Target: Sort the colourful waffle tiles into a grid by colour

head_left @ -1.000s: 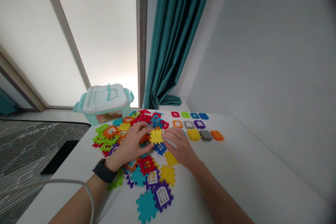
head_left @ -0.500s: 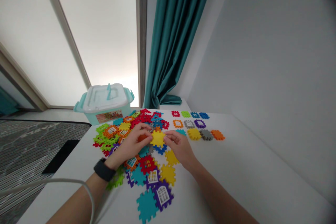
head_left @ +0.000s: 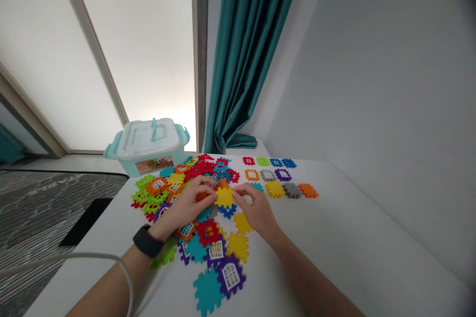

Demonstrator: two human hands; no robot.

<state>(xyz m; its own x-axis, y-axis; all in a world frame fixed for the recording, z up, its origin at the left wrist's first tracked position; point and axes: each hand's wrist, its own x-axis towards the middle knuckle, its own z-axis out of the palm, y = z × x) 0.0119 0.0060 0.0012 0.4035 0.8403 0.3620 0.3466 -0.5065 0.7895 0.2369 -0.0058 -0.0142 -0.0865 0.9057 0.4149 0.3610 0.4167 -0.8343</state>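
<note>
A yellow square building tile [head_left: 224, 197] with toothed edges is pinched between both hands above the pile. My left hand [head_left: 194, 197], a black watch on its wrist, grips the tile's left edge between thumb and fingers. On the opposite edge, my right hand [head_left: 256, 206] is closed with thumb and fingertips. An orange tile [head_left: 222, 184] shows just behind the yellow one; whether it touches it I cannot tell. Below the hands lie a blue tile [head_left: 227, 211], a red tile [head_left: 208, 232] and loose yellow tiles [head_left: 238, 246].
Mixed tiles [head_left: 156, 186] heap up at the left of the white table [head_left: 334, 257]. Behind them stands a lidded turquoise box [head_left: 148, 146]. Rows of sorted tiles [head_left: 275, 189] lie at the back right. A pale cable [head_left: 92, 256] crosses the lower left.
The yellow tile has tipped slightly, its face looking flatter, and more of the orange tile shows behind it. Both hands keep their hold with barely any shift.
</note>
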